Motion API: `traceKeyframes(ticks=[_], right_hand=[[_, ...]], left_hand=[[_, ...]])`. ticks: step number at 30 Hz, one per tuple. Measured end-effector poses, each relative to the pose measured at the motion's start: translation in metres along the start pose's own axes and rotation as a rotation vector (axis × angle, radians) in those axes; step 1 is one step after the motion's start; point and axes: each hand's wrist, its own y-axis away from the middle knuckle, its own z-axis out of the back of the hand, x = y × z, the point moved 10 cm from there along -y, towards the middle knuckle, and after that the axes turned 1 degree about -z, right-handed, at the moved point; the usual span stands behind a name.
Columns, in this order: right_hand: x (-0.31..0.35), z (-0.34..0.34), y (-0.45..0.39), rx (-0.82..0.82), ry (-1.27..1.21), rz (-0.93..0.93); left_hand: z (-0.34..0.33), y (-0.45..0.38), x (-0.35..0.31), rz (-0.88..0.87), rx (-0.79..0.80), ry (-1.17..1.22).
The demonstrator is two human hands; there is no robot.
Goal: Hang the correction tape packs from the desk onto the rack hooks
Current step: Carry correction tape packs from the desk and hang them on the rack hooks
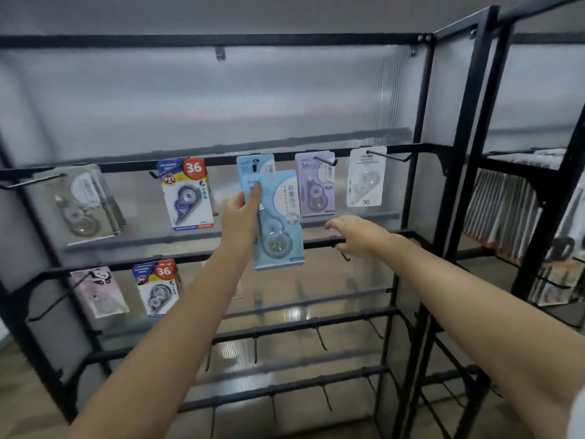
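Observation:
My left hand (242, 213) pinches a light blue correction tape pack (278, 229) by its upper left edge and holds it upright in front of the rack. Directly behind its top, another light blue pack (254, 164) hangs on a hook of the upper rail. My right hand (357, 232) reaches forward, fingers relaxed and empty, hovering over the second rail (395, 234) to the right of the held pack. On the upper rail also hang a purple pack (315, 185), a white pack (365, 179) and a red-and-blue pack (188, 194).
A clear pack (85, 204) hangs at the upper left. The second rail carries a pink pack (98, 291) and a red-and-blue pack (156, 286). Lower rails hold bare black hooks (321, 339). A second rack (519, 210) with hanging goods stands to the right.

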Motion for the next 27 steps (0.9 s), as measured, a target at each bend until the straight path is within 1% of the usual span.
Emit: traceKeyframes(ticks=[3,5,8,11,14,17,20,27], right_hand=[[0.023,0.003,-0.012,0.005,0.032,0.073],[0.033,0.005,-0.019,0.000,0.045,0.092],[0.042,0.003,-0.024,0.006,0.049,0.097],[0.047,-0.003,-0.025,0.032,0.056,0.104],[0.046,-0.012,-0.028,0.065,0.059,0.095],[0.045,-0.019,-0.030,0.082,0.058,0.072],[0.045,-0.025,-0.033,0.095,0.064,0.054],[0.041,-0.038,-0.041,0.112,0.037,0.004]], left_hand=[[0.014,-0.011,-0.019,-0.068,-0.059,-0.043],[0.016,-0.015,-0.026,-0.075,-0.061,-0.073],[0.017,-0.022,-0.027,-0.046,-0.060,-0.134],[0.018,-0.030,-0.021,-0.007,-0.077,-0.148],[0.015,-0.036,-0.019,-0.009,-0.078,-0.125],[0.016,-0.044,-0.012,-0.014,-0.064,-0.194],[0.021,-0.059,-0.002,0.024,-0.069,-0.228],[0.020,-0.100,0.009,0.078,-0.101,-0.505]])
